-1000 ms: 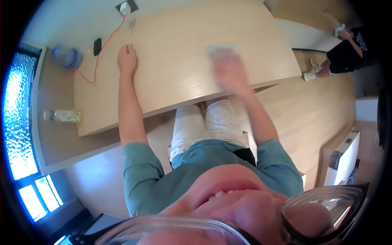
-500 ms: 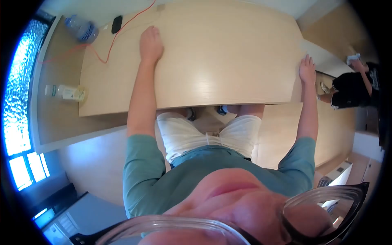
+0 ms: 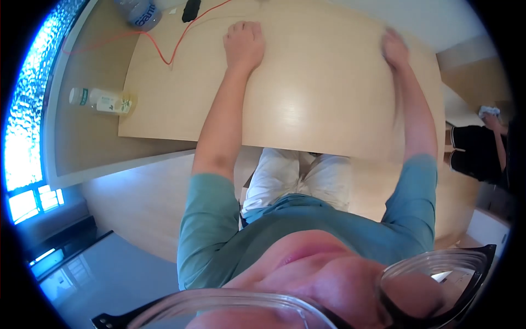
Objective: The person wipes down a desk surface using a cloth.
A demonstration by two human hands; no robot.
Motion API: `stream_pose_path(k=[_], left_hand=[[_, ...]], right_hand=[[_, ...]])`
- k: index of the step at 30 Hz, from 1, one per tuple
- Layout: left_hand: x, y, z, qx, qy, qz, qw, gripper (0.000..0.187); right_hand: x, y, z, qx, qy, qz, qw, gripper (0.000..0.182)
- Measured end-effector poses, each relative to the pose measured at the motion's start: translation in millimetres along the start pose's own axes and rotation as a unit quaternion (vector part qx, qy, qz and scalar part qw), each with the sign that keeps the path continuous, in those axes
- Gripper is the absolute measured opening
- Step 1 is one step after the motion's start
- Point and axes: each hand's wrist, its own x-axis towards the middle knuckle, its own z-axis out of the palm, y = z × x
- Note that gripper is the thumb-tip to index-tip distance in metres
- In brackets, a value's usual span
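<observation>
- Pale desktop (image 3: 323, 98) lies under the left hand (image 3: 244, 46), knuckles up at twelve o'clock.
- Right hand (image 3: 395, 49), half past one, has come inward from the desktop's right edge; it blurs.
- How far either hand's fingers close, I can't make out.
- Red cable (image 3: 166, 61), half past ten; smaller bottle (image 3: 112, 103), ten.

Teal short-sleeved shirt (image 3: 309, 216), white shorts (image 3: 274, 178), dark-framed glasses (image 3: 478, 256)

A jug (image 3: 141, 15) and a black object (image 3: 190, 11) sit just beside the red cable (image 3: 169, 63); nearer than it, a bottle (image 3: 107, 102); left of it, a window (image 3: 24, 118); far right, a co-worker (image 3: 475, 151).
</observation>
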Motion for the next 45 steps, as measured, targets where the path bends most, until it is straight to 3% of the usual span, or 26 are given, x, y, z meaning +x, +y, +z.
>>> stream_pose_path(k=[3, 4, 5, 6, 7, 9, 10, 12, 13, 14, 16, 17, 18, 19, 21, 23, 25, 28, 34, 40, 45], left_hand=[[1, 5, -1, -0.004, -0.008, 0.008, 1.000, 0.043], [2, 4, -1, 0.005, -0.015, 0.023, 1.000, 0.043], [3, 3, 0, 0.003, -0.025, 0.010, 1.000, 0.043], [5, 3, 2, -0.002, -0.033, -0.004, 0.999, 0.043], [7, -2, 8, 0.000, -0.035, 0.010, 0.999, 0.043], [7, -17, 16, 0.057, -0.017, 0.020, 0.998, 0.041], [6, -12, 8, 0.059, -0.026, 0.027, 0.998, 0.041], [5, -3, -3, -0.107, -0.021, -0.047, 0.993, 0.037], [4, 2, -5, -0.077, -0.025, -0.006, 0.997, 0.035], [4, -1, -2, -0.083, -0.031, -0.007, 0.996, 0.035], [8, -14, 6, 0.014, -0.014, 0.075, 0.997, 0.032], [8, -20, 13, 0.028, -0.008, 0.078, 0.997, 0.032], [10, -22, 15, 0.017, -0.011, 0.077, 0.997, 0.032], [10, -21, 13, 0.023, -0.014, 0.078, 0.997, 0.033], [8, -13, 10, 0.025, -0.019, 0.077, 0.997, 0.034], [8, -5, 5, -0.090, -0.013, -0.035, 0.995, 0.037], [8, 0, 0, -0.081, -0.020, -0.041, 0.996, 0.039], [9, -4, 3, -0.057, -0.025, -0.030, 0.998, 0.041], [10, -7, 7, -0.051, -0.024, -0.023, 0.998, 0.042], [11, -5, 4, -0.034, -0.027, -0.026, 0.999, 0.041], [9, -8, 9, 0.021, -0.005, -0.004, 1.000, 0.039]], right_hand=[[37, -156, 25, -0.006, 0.057, -0.203, 0.978, 0.044], [12, -255, -53, 0.098, -0.102, -0.079, 0.987, 0.056], [-2, -301, -67, 0.054, -0.059, -0.142, 0.987, 0.054], [11, -334, -51, 0.064, -0.113, -0.220, 0.967, 0.044], [-1, -367, -66, 0.089, -0.101, -0.238, 0.962, 0.048], [-26, -405, -31, 0.156, 0.123, -0.282, 0.939, 0.051], [-25, -398, -29, 0.160, 0.120, -0.273, 0.941, 0.051], [-10, -377, -30, 0.125, 0.051, -0.277, 0.951, 0.054], [-8, -344, -54, 0.109, -0.009, -0.257, 0.960, 0.051], [1, -311, -44, 0.106, -0.005, -0.217, 0.970, 0.050], [11, -231, -33, 0.138, 0.025, -0.118, 0.983, 0.053], [9, -181, -39, 0.088, 0.031, -0.125, 0.988, 0.053], [9, -134, -45, 0.072, -0.027, -0.089, 0.993, 0.052], [-3, -91, -52, 0.050, 0.005, -0.054, 0.997, 0.052], [-10, 9, -38, -0.023, -0.020, -0.003, 1.000, 0.053], [-35, 74, -57, 0.005, -0.034, 0.095, 0.995, 0.056], [-46, 131, -56, 0.008, -0.017, 0.136, 0.991, 0.056], [-36, 212, -19, -0.038, 0.019, 0.072, 0.996, 0.056], [-34, 195, -37, 0.059, 0.014, 0.176, 0.982, 0.057], [-8, 217, -19, 0.042, 0.004, 0.128, 0.991, 0.060], [-6, 99, -48, 0.006, -0.042, 0.110, 0.993, 0.063]])
